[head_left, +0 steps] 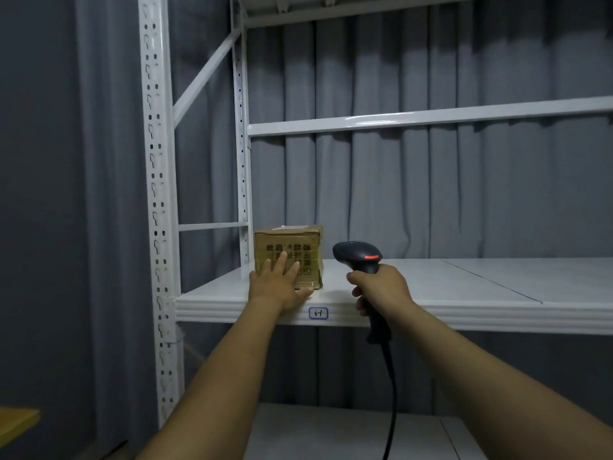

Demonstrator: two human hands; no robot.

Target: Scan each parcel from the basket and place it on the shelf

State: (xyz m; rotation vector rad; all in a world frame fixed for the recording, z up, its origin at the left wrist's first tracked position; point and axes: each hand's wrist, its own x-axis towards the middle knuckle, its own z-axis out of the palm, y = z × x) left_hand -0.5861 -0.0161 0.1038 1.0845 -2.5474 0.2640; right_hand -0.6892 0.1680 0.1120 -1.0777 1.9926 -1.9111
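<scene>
A brown cardboard parcel (292, 242) with printed characters stands on the white metal shelf (464, 293), near its left end. My left hand (277, 285) presses flat against the parcel's front face, fingers straight. My right hand (381, 287) grips the handle of a black barcode scanner (360, 255), held upright just right of the parcel, with a red light glowing on its head. The scanner's cable hangs down from the handle. No basket is in view.
The shelf edge carries a small label (318, 313) reading 6-1. A perforated white upright (157, 210) stands at the left. Another shelf level (431, 117) sits above and one below. Grey curtains hang behind. A yellow surface corner (16, 423) shows at lower left.
</scene>
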